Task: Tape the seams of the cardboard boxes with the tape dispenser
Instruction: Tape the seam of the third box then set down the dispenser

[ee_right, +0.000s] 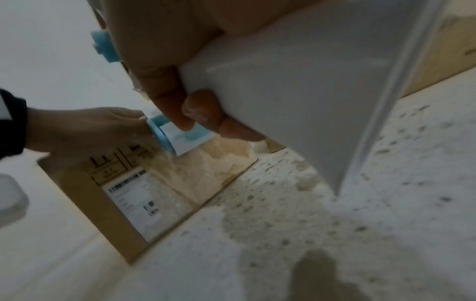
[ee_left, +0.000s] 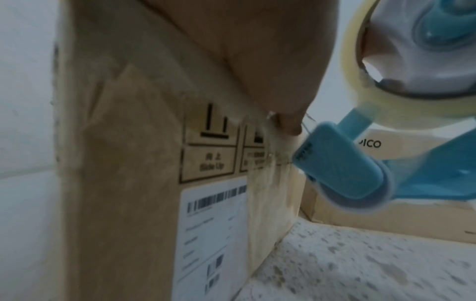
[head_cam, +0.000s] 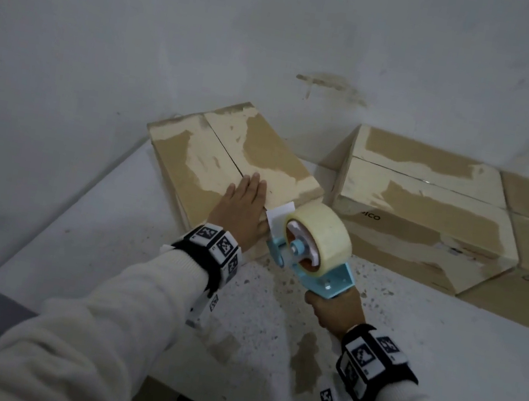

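Under our flat left hand [head_cam: 242, 209] sits the cardboard box [head_cam: 214, 157], its seam [head_cam: 226, 151] ahead of the fingers, right hand [head_cam: 334, 310] clamped on the tape dispenser [head_cam: 314, 246] beside it; we should press the tape end down firmly, then pull straight along.

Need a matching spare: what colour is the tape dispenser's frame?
Light blue tape dispenser frame, clearest in the head view.

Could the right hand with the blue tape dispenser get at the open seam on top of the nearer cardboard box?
Probably yes: the seam lies bare beyond the flat left hand, and the dispenser sits at that box's near edge.
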Available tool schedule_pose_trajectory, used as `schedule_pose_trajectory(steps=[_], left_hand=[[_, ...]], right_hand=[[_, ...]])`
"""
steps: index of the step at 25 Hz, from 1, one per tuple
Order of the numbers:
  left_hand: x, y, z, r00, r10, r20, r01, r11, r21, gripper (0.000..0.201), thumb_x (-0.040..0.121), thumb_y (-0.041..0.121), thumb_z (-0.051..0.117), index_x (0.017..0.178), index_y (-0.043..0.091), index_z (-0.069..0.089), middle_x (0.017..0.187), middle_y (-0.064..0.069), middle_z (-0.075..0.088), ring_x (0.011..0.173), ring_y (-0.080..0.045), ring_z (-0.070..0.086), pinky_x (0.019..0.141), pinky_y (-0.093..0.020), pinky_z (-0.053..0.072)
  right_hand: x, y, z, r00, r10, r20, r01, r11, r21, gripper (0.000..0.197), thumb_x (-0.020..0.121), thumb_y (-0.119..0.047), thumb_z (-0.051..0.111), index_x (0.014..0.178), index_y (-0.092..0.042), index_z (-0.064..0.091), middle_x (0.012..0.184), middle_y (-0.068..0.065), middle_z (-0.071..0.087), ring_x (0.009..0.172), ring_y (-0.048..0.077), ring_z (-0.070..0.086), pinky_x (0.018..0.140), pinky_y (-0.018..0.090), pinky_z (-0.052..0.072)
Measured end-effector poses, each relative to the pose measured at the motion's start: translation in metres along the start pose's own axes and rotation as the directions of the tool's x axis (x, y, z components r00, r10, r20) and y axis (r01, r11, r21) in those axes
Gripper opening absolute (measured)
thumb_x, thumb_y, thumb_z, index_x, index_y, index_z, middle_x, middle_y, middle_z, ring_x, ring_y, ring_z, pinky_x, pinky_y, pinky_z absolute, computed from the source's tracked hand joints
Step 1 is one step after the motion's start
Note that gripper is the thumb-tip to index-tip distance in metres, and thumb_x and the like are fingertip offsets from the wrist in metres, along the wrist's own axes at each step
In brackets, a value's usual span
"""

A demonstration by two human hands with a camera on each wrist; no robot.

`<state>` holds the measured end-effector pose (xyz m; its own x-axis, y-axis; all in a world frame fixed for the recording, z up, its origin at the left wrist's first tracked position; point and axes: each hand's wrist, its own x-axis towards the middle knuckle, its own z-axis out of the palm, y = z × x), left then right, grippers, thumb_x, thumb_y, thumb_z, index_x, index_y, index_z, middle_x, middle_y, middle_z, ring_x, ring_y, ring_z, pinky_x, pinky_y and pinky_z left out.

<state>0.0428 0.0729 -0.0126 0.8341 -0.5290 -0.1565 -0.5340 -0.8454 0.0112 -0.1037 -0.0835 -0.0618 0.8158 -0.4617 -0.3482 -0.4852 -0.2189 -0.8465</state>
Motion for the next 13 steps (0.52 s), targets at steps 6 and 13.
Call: schedule_pose_trajectory(steps=[6,13], left_hand=[[0.007,0.018,0.007,0.986,-0.162,-0.037,0.161,0.987,-0.028,0.083,0.092,0.062,0.026,0.15,0.007,0.001,0.158,-0.017,-0.001,0.147,-0.033,0.003,0.117,-0.049,0.01],[-0.001,-0.015,0.007,0.996,-0.009,-0.087,0.018,0.995,0.103,0.087,0.088,0.058,0.044,0.148,0.005,0.009,0.156,-0.017,0.013,0.144,-0.034,0.015,0.114,-0.046,0.021]], right_hand=[[-0.001,-0.009,-0.032,0.992,-0.044,-0.122,0.054,0.995,0.087,0.028,0.07,0.005,0.065,0.058,-0.014,0.048,0.044,-0.002,0.051,0.033,0.006,0.043,0.043,0.025,0.037],[-0.006,-0.047,-0.039,0.976,-0.193,-0.103,0.206,0.97,0.131,0.025,0.07,0.011,0.059,0.064,-0.01,0.046,0.049,0.005,0.047,0.035,0.01,0.04,0.039,0.024,0.035]])
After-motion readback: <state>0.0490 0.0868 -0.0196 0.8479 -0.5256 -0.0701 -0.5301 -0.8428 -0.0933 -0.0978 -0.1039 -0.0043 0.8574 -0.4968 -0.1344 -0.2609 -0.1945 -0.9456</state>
